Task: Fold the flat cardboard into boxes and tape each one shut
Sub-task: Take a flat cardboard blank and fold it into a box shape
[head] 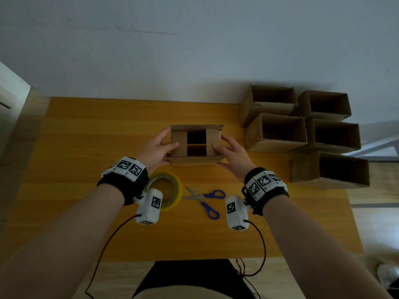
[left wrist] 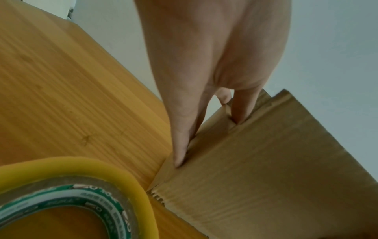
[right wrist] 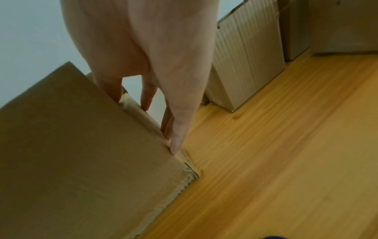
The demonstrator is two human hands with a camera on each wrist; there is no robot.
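Working at a wooden table (head: 86, 212), wall at the far edge. Largest to smallest:

Five open boxes (head: 276, 132) cluster at the far right of the table, mouths up, touching or nearly touching each other. Right wrist view catches the nearest one's side wall (right wrist: 249, 61).

The box (head: 197, 144) I'm folding sits mid-table, toward the far side, left of that cluster and apart from it. Its two side flaps are folded in over the opening, with a dark gap between them. The near and far flaps stand up.

My left hand (head: 156, 148) is on the box's left side: thumb over the left flap, fingers down the outside wall. Left wrist view shows fingers (left wrist: 180, 145) straight, tips pressed against the cardboard (left wrist: 266, 177), not wrapped round anything.

My right hand (head: 232, 155) mirrors it on the right: thumb on the right flap, fingers along the right wall. Right wrist view shows fingers (right wrist: 178, 137) extended, tips touching the box edge (right wrist: 81, 161).

A tape roll (head: 170, 190), yellow, lies flat just near of the box, partly under my left wrist. Left wrist view has it close up (left wrist: 126, 181), green-printed core, just beside the box's near corner.

Scissors (head: 205, 199), blue handles, blades open, lie right of the tape, between my wrists.
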